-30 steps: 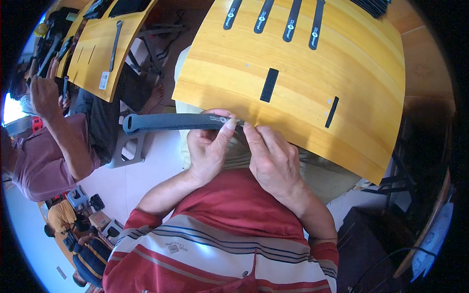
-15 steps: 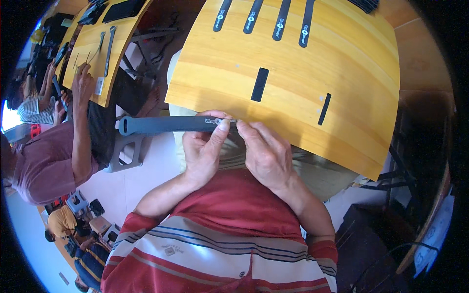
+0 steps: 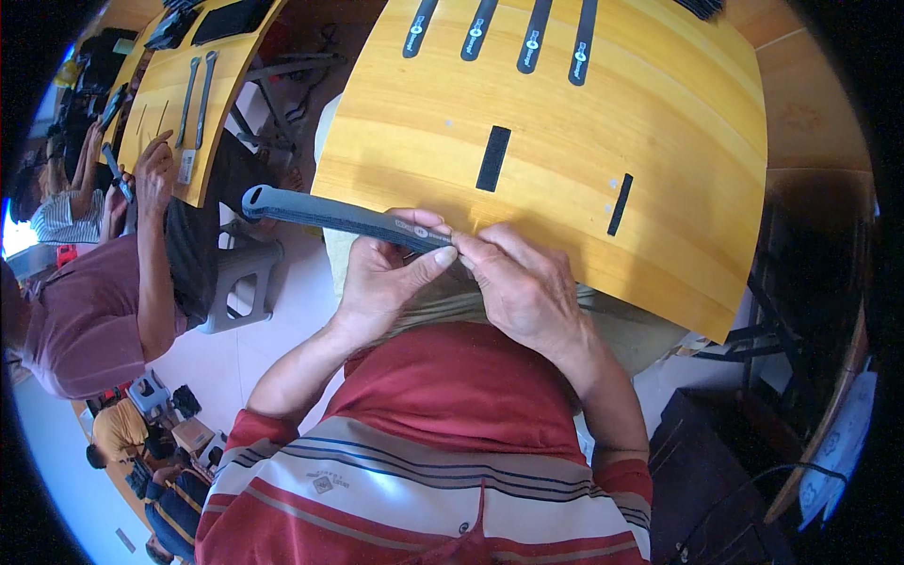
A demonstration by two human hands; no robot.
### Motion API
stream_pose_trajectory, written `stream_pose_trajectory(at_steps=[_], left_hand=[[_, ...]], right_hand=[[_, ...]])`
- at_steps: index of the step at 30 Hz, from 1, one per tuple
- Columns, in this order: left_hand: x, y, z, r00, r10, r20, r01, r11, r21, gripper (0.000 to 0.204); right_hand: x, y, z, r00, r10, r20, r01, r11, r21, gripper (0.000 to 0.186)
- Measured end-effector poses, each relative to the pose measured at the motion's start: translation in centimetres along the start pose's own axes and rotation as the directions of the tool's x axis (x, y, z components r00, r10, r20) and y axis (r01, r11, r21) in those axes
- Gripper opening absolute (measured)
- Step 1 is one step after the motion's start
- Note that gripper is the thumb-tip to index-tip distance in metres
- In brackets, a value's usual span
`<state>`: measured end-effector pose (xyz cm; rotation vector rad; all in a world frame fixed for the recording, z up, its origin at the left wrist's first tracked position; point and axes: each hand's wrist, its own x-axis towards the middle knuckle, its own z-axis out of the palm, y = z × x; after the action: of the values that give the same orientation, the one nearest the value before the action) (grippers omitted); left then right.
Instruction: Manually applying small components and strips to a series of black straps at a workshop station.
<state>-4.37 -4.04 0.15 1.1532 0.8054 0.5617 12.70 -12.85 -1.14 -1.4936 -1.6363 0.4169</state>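
Observation:
A stack of dark grey straps, with a slot at its rounded left end, is held level in front of me, over the near edge of the wooden table. My left hand grips the stack near its right end, thumb along the near side. The fingertips of my right hand pinch that right end; just what they pinch is hidden. On the table beyond lie a short black fabric strip and a narrower black strip. Several similar straps lie in a row at the far side.
A dark bundle sits at the table's far right corner. To the left, a person in a purple shirt works at another wooden table with straps on it. A grey stool stands between us. More people sit farther off.
The strap stack has tilted, its left end rising and its layered edge turning toward me. Both hands keep hold. The neighbour's hand has shifted slightly down on the other table.

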Motion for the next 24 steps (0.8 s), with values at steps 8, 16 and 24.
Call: stream_pose_trajectory(at_steps=[8,16,24], left_hand=[[-0.5,0.4,0.0,1.000,0.017,0.019,-0.020,0.991,0.129,0.025],[-0.5,2.9,-1.3,0.927,-0.171,0.335,0.035,0.926,0.376,0.021],[-0.1,4.8,-1.9,0.791,-0.215,0.572,-0.156,0.834,0.529,0.026]], right_hand=[[0.1,-1.2,-0.8,0.998,0.051,0.045,-0.049,0.997,-0.058,0.029],[-0.4,-1.8,-3.3,0.949,-0.132,0.286,0.172,0.978,-0.120,0.027],[-0.5,-3.0,-4.2,0.875,-0.274,0.400,0.396,0.880,-0.262,0.025]])
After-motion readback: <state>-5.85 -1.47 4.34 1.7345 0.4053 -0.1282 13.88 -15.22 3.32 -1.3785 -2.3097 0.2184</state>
